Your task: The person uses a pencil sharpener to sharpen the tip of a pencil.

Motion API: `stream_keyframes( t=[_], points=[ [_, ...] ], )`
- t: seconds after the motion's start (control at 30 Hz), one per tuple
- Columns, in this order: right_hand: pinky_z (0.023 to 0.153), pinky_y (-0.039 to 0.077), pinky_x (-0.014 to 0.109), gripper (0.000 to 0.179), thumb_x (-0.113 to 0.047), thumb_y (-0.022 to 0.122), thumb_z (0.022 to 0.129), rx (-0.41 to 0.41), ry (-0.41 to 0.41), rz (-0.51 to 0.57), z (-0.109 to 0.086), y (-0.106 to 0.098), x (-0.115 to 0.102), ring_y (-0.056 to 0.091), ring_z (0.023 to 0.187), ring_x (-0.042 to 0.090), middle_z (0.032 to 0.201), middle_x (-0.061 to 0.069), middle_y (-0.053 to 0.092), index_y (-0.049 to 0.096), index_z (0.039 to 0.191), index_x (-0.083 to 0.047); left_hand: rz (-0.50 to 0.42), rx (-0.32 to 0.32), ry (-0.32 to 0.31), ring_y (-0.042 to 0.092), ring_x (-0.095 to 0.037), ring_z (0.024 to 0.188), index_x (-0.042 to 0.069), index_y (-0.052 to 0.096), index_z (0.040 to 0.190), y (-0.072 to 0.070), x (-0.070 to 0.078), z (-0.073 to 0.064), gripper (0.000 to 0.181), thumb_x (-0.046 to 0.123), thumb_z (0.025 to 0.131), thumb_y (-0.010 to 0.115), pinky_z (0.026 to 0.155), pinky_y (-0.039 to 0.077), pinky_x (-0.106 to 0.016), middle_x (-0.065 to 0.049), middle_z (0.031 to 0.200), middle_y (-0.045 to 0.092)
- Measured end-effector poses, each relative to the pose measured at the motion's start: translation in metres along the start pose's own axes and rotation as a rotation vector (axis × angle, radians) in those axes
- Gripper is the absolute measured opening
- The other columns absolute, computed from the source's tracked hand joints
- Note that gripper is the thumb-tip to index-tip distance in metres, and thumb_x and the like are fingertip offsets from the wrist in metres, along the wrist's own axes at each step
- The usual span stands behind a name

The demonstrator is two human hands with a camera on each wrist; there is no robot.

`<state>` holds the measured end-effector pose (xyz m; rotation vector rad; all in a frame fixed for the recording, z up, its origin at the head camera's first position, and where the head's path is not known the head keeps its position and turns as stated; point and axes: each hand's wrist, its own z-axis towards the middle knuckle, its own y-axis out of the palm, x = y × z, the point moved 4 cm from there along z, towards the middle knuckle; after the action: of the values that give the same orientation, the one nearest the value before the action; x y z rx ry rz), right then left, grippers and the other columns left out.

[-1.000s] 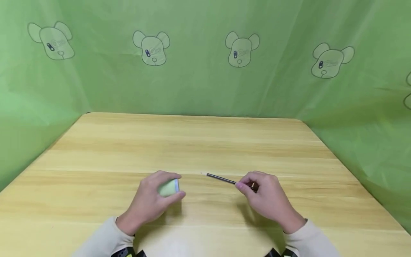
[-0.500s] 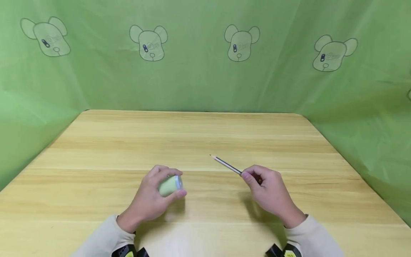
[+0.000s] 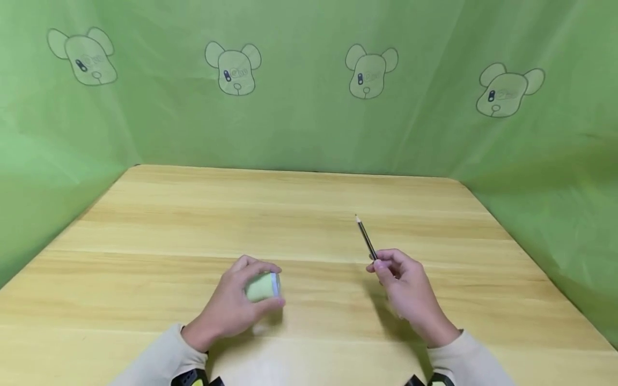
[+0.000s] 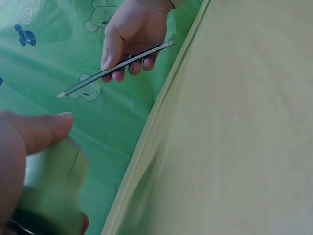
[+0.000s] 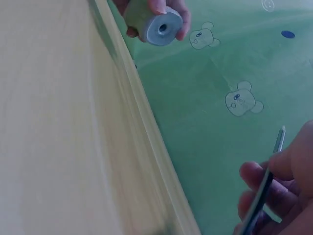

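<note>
On the left of the head view, my left hand point(image 3: 232, 305) grips a pale green pencil sharpener point(image 3: 260, 287), thumb on the near side and fingers over the far side. The sharpener's blue-grey end faces right; its round hole shows in the right wrist view, in the end of the sharpener point(image 5: 152, 34). My right hand point(image 3: 410, 292) pinches a dark striped pencil point(image 3: 366, 238) between thumb and fingers, well apart from the sharpener. The pencil's sharpened tip points away from me and slightly left. In the left wrist view the pencil point(image 4: 117, 67) shows nearly full length.
Both hands are over a light wood-grain table point(image 3: 299, 214). A green curtain point(image 3: 299, 123) printed with bear heads encloses its back and sides. The table's front edge point(image 5: 151, 122) crosses the right wrist view.
My right hand has swung the pencil from pointing left to pointing away from me, and its tip has moved right and farther off. The left hand keeps the sharpener with little movement.
</note>
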<state>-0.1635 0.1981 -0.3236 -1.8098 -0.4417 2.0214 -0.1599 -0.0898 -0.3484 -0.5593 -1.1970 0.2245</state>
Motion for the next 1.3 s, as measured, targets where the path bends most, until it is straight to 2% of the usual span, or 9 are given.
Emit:
stream_keyframes(
  t=[0.2,0.33,0.43,0.57,0.67,0.77,0.97,1.17,1.3],
  points=[
    [0.069,0.058,0.028,0.028,-0.004,0.056,0.097,-0.027,0.086,0.101,0.003,0.000,0.009,0.066,0.078,0.028,0.107,0.022,0.059,0.051,0.123,0.005,0.002,0.084,0.020,0.054,-0.016,0.083,0.015,0.066,0.107,0.000,-0.004,-0.001,0.045,0.028,0.070,0.089,0.067,0.053,-0.027,0.002,0.096,0.059],
    [0.066,0.060,0.031,0.032,0.000,0.057,0.096,-0.032,0.075,0.088,0.004,0.000,0.015,0.067,0.074,0.027,0.104,0.022,0.058,0.048,0.127,0.003,-0.017,0.106,0.011,0.059,-0.014,0.087,0.014,0.065,0.104,0.002,-0.005,0.000,0.046,0.024,0.067,0.090,0.080,0.055,-0.028,0.003,0.097,0.062],
    [0.063,0.060,0.030,0.030,0.002,0.057,0.095,-0.016,0.015,0.038,0.006,-0.001,0.016,0.068,0.071,0.026,0.100,0.021,0.058,0.051,0.125,0.003,-0.033,0.113,-0.004,0.064,-0.018,0.092,0.011,0.064,0.104,0.003,-0.006,0.002,0.046,0.019,0.067,0.090,0.085,0.056,-0.031,0.000,0.100,0.065],
    [0.057,0.058,0.027,0.022,-0.001,0.060,0.095,0.001,-0.060,-0.100,0.006,-0.003,0.017,0.067,0.070,0.019,0.095,0.014,0.060,0.062,0.116,0.001,-0.028,0.119,-0.053,0.066,-0.023,0.094,0.010,0.064,0.104,0.003,-0.007,0.001,0.044,0.018,0.069,0.089,0.086,0.057,-0.037,-0.005,0.102,0.068],
    [0.054,0.054,0.025,0.018,-0.006,0.064,0.094,-0.019,-0.086,-0.218,0.004,-0.003,0.020,0.063,0.069,0.015,0.091,0.007,0.061,0.066,0.111,-0.001,-0.016,0.114,-0.087,0.066,-0.022,0.093,0.009,0.064,0.105,0.004,-0.008,-0.002,0.044,0.019,0.069,0.089,0.085,0.057,-0.037,-0.005,0.101,0.068],
    [0.054,0.051,0.025,0.016,-0.007,0.066,0.092,-0.046,-0.123,-0.307,0.004,-0.004,0.021,0.059,0.067,0.013,0.086,0.002,0.061,0.067,0.108,-0.003,-0.009,0.121,-0.090,0.065,-0.018,0.091,0.009,0.064,0.104,0.004,-0.008,-0.003,0.043,0.018,0.070,0.088,0.084,0.057,-0.035,-0.003,0.099,0.069],
    [0.062,0.051,0.026,0.015,-0.006,0.067,0.090,-0.110,-0.179,-0.377,0.007,-0.005,0.021,0.057,0.069,0.012,0.083,-0.002,0.061,0.067,0.106,-0.005,0.013,0.150,-0.080,0.065,-0.015,0.088,0.008,0.063,0.104,0.000,-0.005,0.002,0.043,0.015,0.070,0.088,0.081,0.058,-0.034,-0.003,0.098,0.070],
    [0.064,0.051,0.026,0.014,-0.008,0.067,0.090,-0.205,-0.185,-0.411,0.005,0.000,0.026,0.055,0.071,0.009,0.081,-0.005,0.059,0.067,0.104,-0.006,0.000,0.114,-0.117,0.066,-0.019,0.090,0.008,0.062,0.106,0.001,-0.007,0.001,0.042,0.013,0.072,0.087,0.079,0.058,-0.032,-0.009,0.105,0.070],
    [0.062,0.050,0.025,0.010,-0.007,0.068,0.090,-0.242,-0.212,-0.431,0.006,0.003,0.025,0.052,0.070,0.010,0.079,-0.007,0.058,0.068,0.101,-0.007,-0.008,0.088,-0.114,0.066,-0.023,0.093,0.008,0.061,0.108,0.000,-0.005,0.003,0.042,0.013,0.074,0.085,0.081,0.058,-0.034,-0.011,0.107,0.068]
  ],
)
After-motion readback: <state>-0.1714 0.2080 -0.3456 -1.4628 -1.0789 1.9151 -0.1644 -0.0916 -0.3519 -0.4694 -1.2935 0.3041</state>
